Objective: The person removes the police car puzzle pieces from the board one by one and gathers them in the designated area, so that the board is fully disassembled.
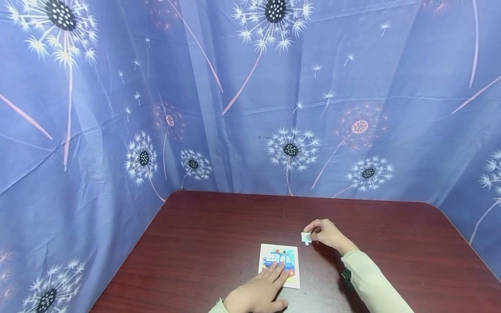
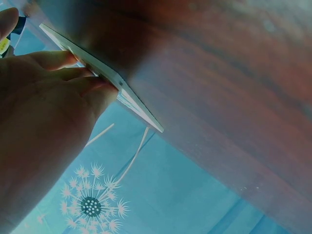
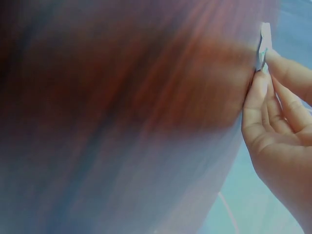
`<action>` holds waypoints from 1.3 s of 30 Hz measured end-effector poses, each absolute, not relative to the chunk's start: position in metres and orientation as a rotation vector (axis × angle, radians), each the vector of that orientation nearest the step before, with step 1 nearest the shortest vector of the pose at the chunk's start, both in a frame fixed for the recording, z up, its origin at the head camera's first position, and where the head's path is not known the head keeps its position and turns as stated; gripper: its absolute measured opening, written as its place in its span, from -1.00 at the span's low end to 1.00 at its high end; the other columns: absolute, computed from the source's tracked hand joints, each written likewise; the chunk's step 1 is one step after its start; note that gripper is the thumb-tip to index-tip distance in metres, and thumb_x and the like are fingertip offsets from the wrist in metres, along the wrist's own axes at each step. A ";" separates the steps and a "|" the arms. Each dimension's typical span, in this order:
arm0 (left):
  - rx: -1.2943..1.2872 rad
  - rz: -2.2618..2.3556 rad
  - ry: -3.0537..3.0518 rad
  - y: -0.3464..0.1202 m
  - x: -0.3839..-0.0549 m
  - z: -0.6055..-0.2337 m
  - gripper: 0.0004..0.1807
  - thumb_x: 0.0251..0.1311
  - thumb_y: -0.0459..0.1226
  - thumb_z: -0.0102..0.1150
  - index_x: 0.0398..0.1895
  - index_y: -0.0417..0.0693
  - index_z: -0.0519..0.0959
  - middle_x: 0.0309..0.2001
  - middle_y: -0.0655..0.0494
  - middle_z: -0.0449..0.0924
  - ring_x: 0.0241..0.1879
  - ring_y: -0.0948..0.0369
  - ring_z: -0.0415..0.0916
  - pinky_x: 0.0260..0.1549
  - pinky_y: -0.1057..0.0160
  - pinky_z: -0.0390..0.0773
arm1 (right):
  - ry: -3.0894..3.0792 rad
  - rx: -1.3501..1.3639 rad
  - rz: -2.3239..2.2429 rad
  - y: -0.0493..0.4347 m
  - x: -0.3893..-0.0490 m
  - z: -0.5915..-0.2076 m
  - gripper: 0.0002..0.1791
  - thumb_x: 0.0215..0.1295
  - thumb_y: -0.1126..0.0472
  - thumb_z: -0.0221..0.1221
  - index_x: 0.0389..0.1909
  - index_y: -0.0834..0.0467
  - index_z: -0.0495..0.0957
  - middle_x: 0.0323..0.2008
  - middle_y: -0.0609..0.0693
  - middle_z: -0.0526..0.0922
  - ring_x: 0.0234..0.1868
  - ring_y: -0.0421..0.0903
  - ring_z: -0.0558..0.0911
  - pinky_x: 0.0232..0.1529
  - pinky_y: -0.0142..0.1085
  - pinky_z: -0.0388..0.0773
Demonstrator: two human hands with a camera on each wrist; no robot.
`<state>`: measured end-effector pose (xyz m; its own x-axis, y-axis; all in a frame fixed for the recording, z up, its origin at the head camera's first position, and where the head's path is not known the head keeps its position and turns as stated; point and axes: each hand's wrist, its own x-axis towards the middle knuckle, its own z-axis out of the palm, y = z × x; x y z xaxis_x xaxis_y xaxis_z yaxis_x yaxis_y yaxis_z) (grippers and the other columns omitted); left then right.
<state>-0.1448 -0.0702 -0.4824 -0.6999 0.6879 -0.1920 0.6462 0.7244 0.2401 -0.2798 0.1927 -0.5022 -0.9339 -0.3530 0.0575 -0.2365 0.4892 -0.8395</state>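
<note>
A square jigsaw puzzle with a blue cartoon car lies flat on the table, its white frame showing around the picture. My left hand rests on its lower left part with straight fingers and covers some of the picture. In the left wrist view the fingers touch the puzzle board, seen edge-on. Up and to the right of the board, my right hand pinches a small light puzzle piece between thumb and fingers. The right wrist view shows the same piece at the fingertips, near the tabletop.
The dark red-brown wooden table has rounded far corners. A blue curtain printed with dandelions hangs along its back and sides. A dark round object sits at the right wrist, by the sleeve.
</note>
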 end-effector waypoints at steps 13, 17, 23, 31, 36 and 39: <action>1.059 0.239 2.662 -0.071 -0.145 -0.482 -0.21 0.32 0.13 -0.06 0.52 0.03 0.05 0.51 0.01 -0.04 0.48 0.08 -0.08 0.34 0.19 0.15 | 2.588 -0.524 -1.453 0.193 -0.281 -0.502 -0.84 0.07 0.51 0.24 -0.29 0.40 0.62 -0.42 0.09 0.59 -0.55 -0.09 0.50 -0.58 -0.29 0.51; 1.054 0.246 2.651 -0.071 -0.145 -0.482 -0.22 0.33 0.13 -0.06 0.52 0.03 0.04 0.51 0.02 -0.05 0.48 0.08 -0.09 0.34 0.18 0.16 | 2.578 -0.527 -1.484 0.192 -0.279 -0.498 -0.81 0.09 0.50 0.24 -0.23 0.42 0.61 -0.40 0.13 0.60 -0.57 -0.06 0.50 -0.59 -0.28 0.51; 1.051 0.251 2.638 -0.072 -0.146 -0.482 -0.21 0.33 0.13 -0.06 0.53 0.05 0.02 0.51 0.01 -0.06 0.48 0.07 -0.10 0.34 0.17 0.15 | 2.583 -0.527 -1.518 0.189 -0.276 -0.492 -0.76 0.13 0.44 0.27 -0.15 0.43 0.59 -0.38 0.16 0.61 -0.54 -0.10 0.52 -0.56 -0.28 0.52; 1.067 0.225 2.659 -0.071 -0.146 -0.482 -0.21 0.32 0.13 -0.05 0.52 0.04 0.04 0.51 0.00 -0.03 0.48 0.07 -0.09 0.34 0.18 0.15 | 2.577 -0.618 -1.543 0.178 -0.279 -0.489 -0.73 0.16 0.39 0.28 -0.12 0.42 0.60 -0.36 0.16 0.64 -0.42 -0.12 0.58 -0.44 -0.35 0.54; 1.070 0.224 2.664 -0.071 -0.146 -0.482 -0.21 0.32 0.13 -0.04 0.52 0.03 0.06 0.50 -0.01 -0.02 0.48 0.07 -0.08 0.34 0.19 0.15 | 2.533 -0.668 -1.550 0.168 -0.275 -0.482 -0.72 0.18 0.39 0.27 -0.10 0.43 0.59 -0.34 0.18 0.64 -0.39 -0.08 0.59 -0.41 -0.31 0.55; 1.072 0.227 2.666 -0.071 -0.145 -0.481 -0.22 0.32 0.12 -0.05 0.51 0.02 0.06 0.51 0.00 -0.02 0.47 0.07 -0.07 0.34 0.20 0.16 | 2.505 -0.688 -1.539 0.162 -0.272 -0.478 -0.72 0.20 0.41 0.24 -0.07 0.45 0.58 -0.32 0.21 0.63 -0.40 -0.07 0.59 -0.42 -0.23 0.57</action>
<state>-0.1451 -0.0713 -0.4812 -0.6946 0.6967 -0.1794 0.6563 0.7157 0.2387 -0.2719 0.1623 -0.4780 -0.8892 -0.4386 0.1301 -0.3144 0.3794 -0.8702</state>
